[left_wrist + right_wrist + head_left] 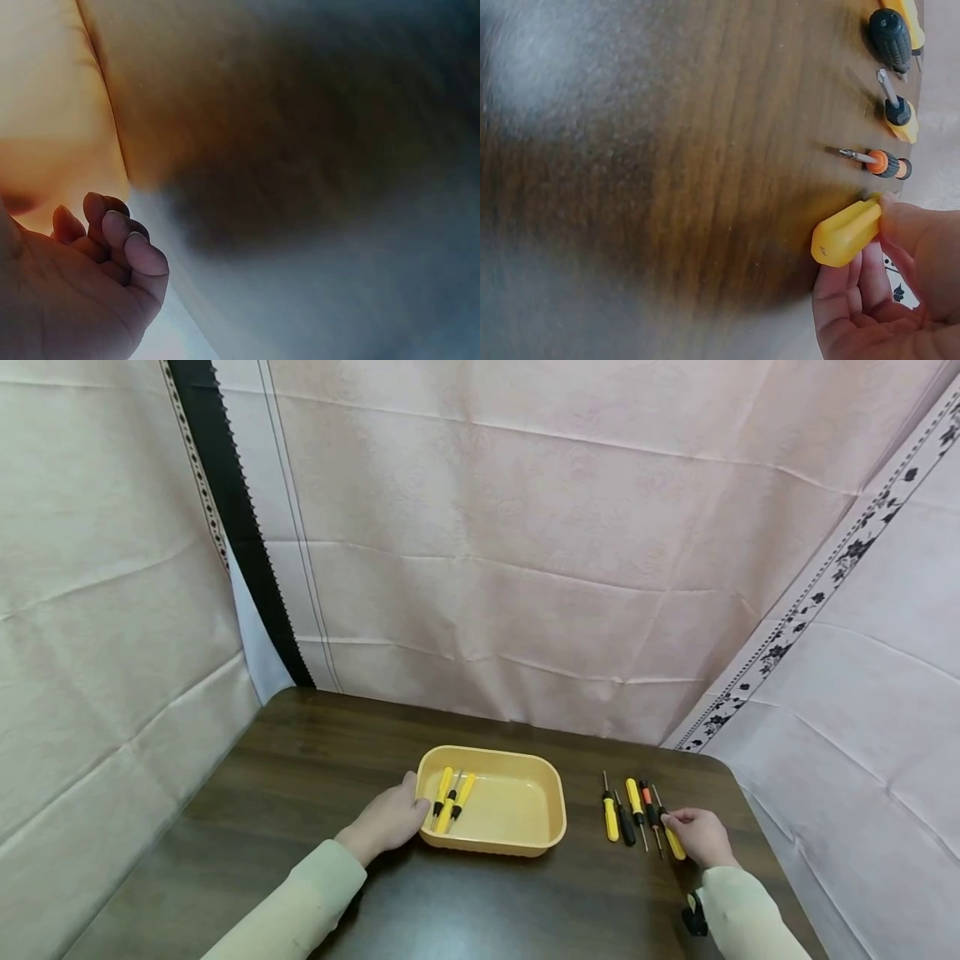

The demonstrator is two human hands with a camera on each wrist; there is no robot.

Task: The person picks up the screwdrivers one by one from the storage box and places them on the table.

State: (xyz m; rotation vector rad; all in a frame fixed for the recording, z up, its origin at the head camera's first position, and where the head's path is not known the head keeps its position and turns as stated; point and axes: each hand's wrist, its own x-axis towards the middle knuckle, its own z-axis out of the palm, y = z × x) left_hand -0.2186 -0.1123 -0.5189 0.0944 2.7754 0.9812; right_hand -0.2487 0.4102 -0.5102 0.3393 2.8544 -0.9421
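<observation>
We see the yellow-handled screwdriver at the right end of a row on the desk. Our right hand pinches it near the collar, fingers drawn close. Just beside it, on the left, lie an orange-and-black screwdriver, a second yellow one, a black-handled one and a third yellow one, tightly spaced and limiting our sideways room there. Across a strip of brown wood, our left hand grips the left side of the yellow tray, where three more screwdrivers lean together at the left end.

The desk is dark, grained wood, with a pale sheen in front of the tray. It runs on broadly to our left, while the right edge slopes past close beside our right hand. Its far corners are rounded. Beyond the far edge hangs a creased pinkish cloth; pale cloths flank us, the left bordered by a black strip, the right by a floral band.
</observation>
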